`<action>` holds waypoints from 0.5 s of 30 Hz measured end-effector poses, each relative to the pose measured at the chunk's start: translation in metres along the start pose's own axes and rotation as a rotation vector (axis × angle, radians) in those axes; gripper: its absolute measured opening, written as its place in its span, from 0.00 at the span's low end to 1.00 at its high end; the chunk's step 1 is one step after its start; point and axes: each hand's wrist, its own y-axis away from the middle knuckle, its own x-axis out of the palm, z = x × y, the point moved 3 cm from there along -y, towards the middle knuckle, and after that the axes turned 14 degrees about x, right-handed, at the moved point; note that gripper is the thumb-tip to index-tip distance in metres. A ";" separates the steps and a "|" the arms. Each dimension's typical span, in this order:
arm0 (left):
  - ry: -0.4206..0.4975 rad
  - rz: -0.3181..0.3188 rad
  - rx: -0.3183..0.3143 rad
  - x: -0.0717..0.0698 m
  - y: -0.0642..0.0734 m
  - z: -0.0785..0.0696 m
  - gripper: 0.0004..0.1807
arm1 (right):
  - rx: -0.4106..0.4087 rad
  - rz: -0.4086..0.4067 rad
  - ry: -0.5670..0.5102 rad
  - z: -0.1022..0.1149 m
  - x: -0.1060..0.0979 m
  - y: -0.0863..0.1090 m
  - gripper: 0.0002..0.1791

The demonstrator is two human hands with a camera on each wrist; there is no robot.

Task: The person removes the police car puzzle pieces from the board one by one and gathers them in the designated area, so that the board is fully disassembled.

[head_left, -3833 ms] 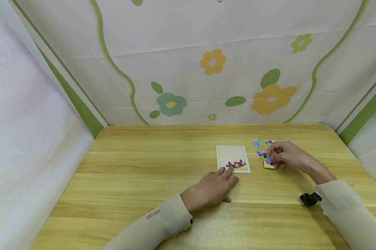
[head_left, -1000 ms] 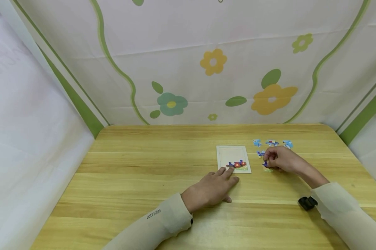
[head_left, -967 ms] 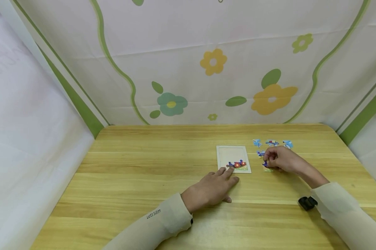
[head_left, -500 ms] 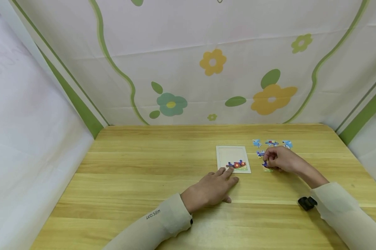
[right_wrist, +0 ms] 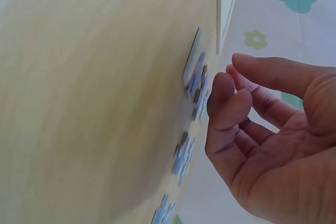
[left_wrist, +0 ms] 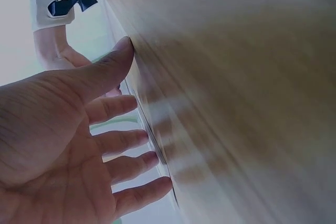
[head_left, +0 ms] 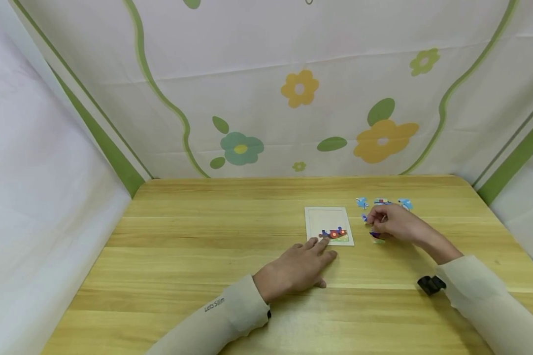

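Note:
In the head view my left hand [head_left: 295, 268] lies with fingers spread, fingertips on the near edge of a white puzzle tray [head_left: 326, 220]. Joined red, blue and green jigsaw pieces [head_left: 336, 233] fill part of the tray's near side. To its right, my right hand [head_left: 392, 223] hovers with bent fingers, fingertips right at a small blue jigsaw piece [head_left: 364, 218] that they partly hide. Below the fingers lies a purple and green piece [head_left: 377, 237]. The right wrist view shows thumb and fingers apart beside flat pieces [right_wrist: 192, 64], with nothing seen between them.
Behind the right hand lie more jigsaw pieces: a light-blue one [head_left: 362, 202], one with a red patch [head_left: 383, 201] and another blue one [head_left: 405, 203]. The wooden table [head_left: 195, 236] ends at a flowered white curtain [head_left: 266, 98].
Earlier my right hand held a piece up beside the tray; a purple and green piece now lies there. The hand has since shifted slightly left to the blue piece. My left hand stays put.

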 end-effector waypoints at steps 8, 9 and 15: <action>0.015 -0.001 -0.035 0.003 0.009 0.009 0.44 | -0.018 0.017 -0.015 0.016 0.006 -0.002 0.07; 0.013 0.001 -0.038 0.003 0.010 0.010 0.44 | -0.020 0.020 -0.019 0.018 0.008 -0.003 0.07; 0.013 0.003 -0.052 0.003 0.017 0.015 0.46 | -0.047 0.026 -0.042 0.031 0.015 -0.005 0.08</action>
